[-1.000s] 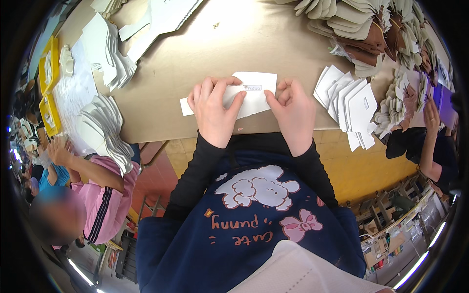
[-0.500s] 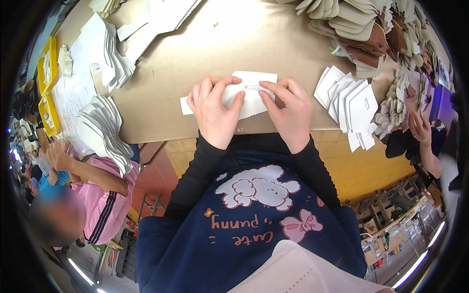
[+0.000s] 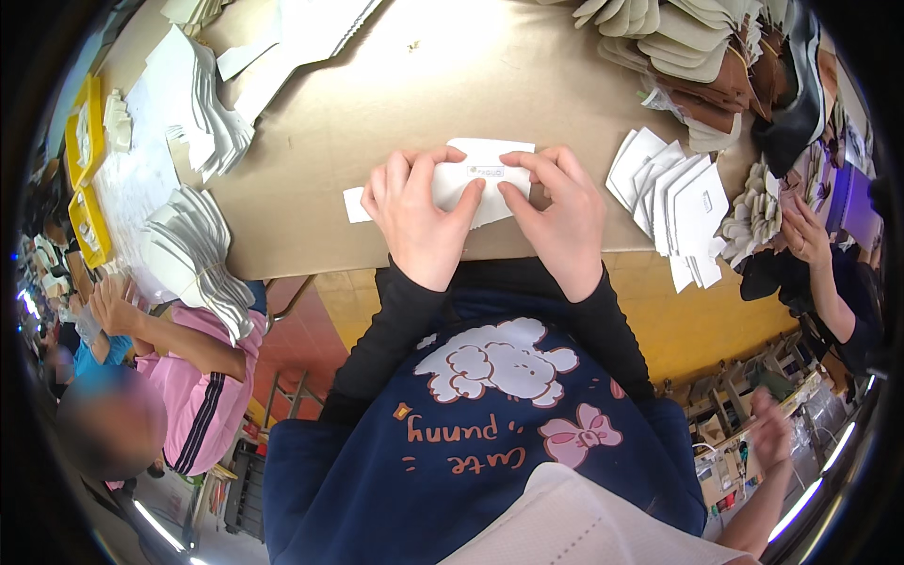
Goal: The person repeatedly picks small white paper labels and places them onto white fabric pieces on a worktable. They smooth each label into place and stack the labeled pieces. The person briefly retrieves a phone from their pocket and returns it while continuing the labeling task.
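Holding the white piece at the frame's upper center, the left hand is gripping its left portion; the right hand is gripping its right portion, a label showing between.

Layout of bench; landmark: labelled piece, near the bench's close edge.
Label on piece's face; left hand over its left part, right hand at its right side; flat end juts out left of left hand (same piece or another: cannot tell). Right of piece: fanned stack near, small-piece bundle farther out; large piled bundles right and beyond. Left of piece, well apart: banded bundle, slightly nearer the person; curved stack and large flat pieces left and beyond; two trays far left. Co-worker left, on piece's near side.
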Demonstrator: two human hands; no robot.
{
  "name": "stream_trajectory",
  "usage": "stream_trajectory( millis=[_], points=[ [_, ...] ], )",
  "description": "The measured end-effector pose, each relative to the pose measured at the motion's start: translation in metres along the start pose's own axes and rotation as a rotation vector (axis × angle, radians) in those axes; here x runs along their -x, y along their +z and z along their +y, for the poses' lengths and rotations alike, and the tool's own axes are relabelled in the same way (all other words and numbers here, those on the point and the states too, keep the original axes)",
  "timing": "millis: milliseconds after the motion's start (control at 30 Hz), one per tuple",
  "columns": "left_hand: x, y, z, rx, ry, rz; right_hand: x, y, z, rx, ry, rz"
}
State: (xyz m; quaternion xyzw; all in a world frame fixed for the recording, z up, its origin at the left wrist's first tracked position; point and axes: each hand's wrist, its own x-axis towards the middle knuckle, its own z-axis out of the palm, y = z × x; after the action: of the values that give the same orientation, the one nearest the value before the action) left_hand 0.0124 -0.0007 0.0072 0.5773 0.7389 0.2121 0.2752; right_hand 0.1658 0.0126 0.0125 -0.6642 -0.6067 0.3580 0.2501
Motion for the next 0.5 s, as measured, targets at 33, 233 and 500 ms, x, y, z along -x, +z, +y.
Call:
stream_trajectory(
  millis=[33,233,500],
  points=[
    [0.0,0.001,0.001,0.008,-0.015,-0.001,0.0,0.0,-0.001,0.006,0.006,0.003],
    [-0.001,-0.001,0.0,0.003,-0.029,-0.019,-0.003,0.001,-0.003,0.057,-0.002,-0.01],
    [-0.005,-0.004,-0.012,0.15,-0.024,0.013,-0.002,-0.001,-0.002,0.052,-0.027,-0.02]
  ],
)
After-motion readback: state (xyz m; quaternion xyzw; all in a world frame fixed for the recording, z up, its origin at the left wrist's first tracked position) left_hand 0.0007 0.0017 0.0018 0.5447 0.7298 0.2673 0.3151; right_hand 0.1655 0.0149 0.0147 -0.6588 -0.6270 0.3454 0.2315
